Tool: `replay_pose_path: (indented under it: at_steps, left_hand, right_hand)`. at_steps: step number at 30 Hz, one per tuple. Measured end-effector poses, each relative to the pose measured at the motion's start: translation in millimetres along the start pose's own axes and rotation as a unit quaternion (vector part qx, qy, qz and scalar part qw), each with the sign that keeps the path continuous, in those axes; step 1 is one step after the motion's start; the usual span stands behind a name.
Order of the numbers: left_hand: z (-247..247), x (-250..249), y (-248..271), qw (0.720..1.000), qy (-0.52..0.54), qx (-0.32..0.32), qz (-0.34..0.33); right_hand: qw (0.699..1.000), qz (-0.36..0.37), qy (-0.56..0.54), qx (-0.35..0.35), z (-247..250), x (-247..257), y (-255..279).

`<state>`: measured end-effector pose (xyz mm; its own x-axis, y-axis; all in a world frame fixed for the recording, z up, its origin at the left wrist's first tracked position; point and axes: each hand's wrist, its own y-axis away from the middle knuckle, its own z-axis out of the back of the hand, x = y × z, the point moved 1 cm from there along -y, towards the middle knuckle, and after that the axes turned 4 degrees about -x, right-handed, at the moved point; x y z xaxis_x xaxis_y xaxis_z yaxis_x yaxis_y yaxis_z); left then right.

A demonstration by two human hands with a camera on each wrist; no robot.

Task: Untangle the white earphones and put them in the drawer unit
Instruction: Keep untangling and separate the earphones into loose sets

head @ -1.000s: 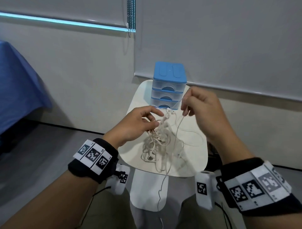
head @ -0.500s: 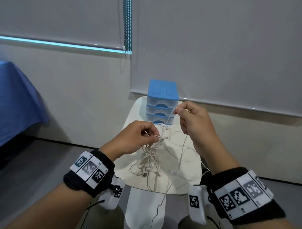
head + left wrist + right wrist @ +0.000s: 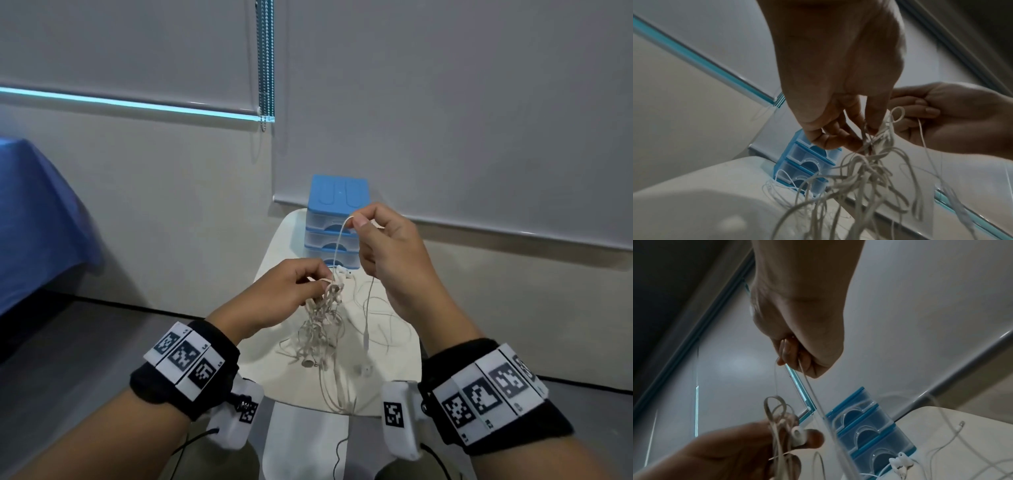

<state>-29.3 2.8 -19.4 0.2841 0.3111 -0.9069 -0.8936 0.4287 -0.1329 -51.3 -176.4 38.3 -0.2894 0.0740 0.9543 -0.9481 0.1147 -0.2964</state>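
A tangle of beige flat cords and thin white earphone cable (image 3: 322, 318) hangs from my left hand (image 3: 323, 279), which pinches its top above the small white table (image 3: 394, 363). My right hand (image 3: 356, 221) pinches one thin white cable (image 3: 339, 246) and holds it up in front of the blue three-drawer unit (image 3: 337, 195), whose drawers are all closed. That cable's inline remote (image 3: 365, 341) and an earbud (image 3: 367, 370) dangle lower. In the right wrist view a pair of white earbuds (image 3: 898, 462) lies beside the drawer unit (image 3: 865, 426). The left wrist view shows my left hand (image 3: 865, 129) gripping the bundle (image 3: 869, 170).
The drawer unit stands at the table's far edge against the wall. A blue cloth (image 3: 30, 219) covers something at the left. A bead chain (image 3: 265, 61) hangs from the blinds above. Cords trail over the table's near edge toward the pedestal (image 3: 305, 442).
My right hand has risen and drawn the thin white cable up out of the tangle. My left hand keeps its pinch on the bundle.
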Motion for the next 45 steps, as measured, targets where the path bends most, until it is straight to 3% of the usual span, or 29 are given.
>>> replay_pose_path:
  at_steps: [5, 11, 18, 25, 28, 32, 38, 42, 45]
  left_hand:
    - [0, -9, 5, 0.991, 0.136, -0.014, -0.005]
    - [-7, 1, 0, 0.983, 0.181, -0.040, 0.006]
    - [-22, 0, 5, 0.993, 0.114, -0.032, -0.003]
    - [-19, 4, 7, 0.988, 0.148, -0.039, 0.003]
    - [-21, 7, 7, 0.988, 0.155, -0.022, 0.015]
    - [-22, 16, 2, 0.997, 0.062, -0.031, 0.037]
    - [-18, 24, -14, 0.994, -0.074, -0.011, 0.078]
    - [-7, 7, -12, 0.993, -0.108, -0.011, 0.038]
    - [-17, -19, -2, 0.992, -0.098, 0.080, -0.004]
  right_hand:
    - [0.991, -0.058, -0.059, -0.107, 10, -12, -2]
    - [0.973, -0.124, -0.128, -0.146, 21, -24, 3]
    - [0.958, -0.178, -0.180, -0.132, 23, -23, -4]
    - [0.965, -0.205, -0.118, -0.110, 19, -28, -8]
    - [0.968, -0.200, -0.115, -0.103, 19, -26, -7]
    - [0.978, -0.164, -0.109, -0.068, 17, -11, -6]
    - [0.997, -0.064, 0.042, 0.014, 19, 17, -6]
    - [0.992, -0.034, 0.119, 0.040, 27, 21, -5]
    - [0.991, -0.024, 0.114, 0.061, 25, 26, -3]
